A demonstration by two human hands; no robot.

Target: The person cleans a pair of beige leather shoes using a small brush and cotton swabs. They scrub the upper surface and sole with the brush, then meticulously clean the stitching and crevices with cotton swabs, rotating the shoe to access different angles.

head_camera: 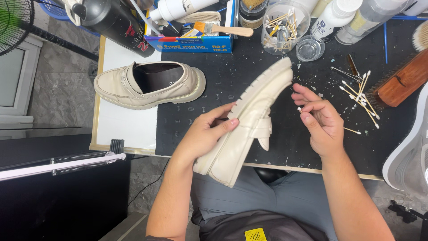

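My left hand (207, 134) grips a cream loafer (249, 120) around its middle, holding it tilted over the black mat with the chunky sole turned up and toe pointing away. My right hand (318, 118) hovers just right of the shoe, fingers pinched on a small cotton swab (299, 109) whose white tip shows near the sole edge. The matching cream loafer (147, 85) lies on its side at the left, on the white board.
Used cotton swabs (361, 96) lie scattered on the black mat (214, 89) at right, beside a wooden brush (401, 80). A clear cup of swabs (281, 27), a small glass dish (310, 48), bottles and a blue box (196, 42) line the back. A grey sneaker (408, 156) sits far right.
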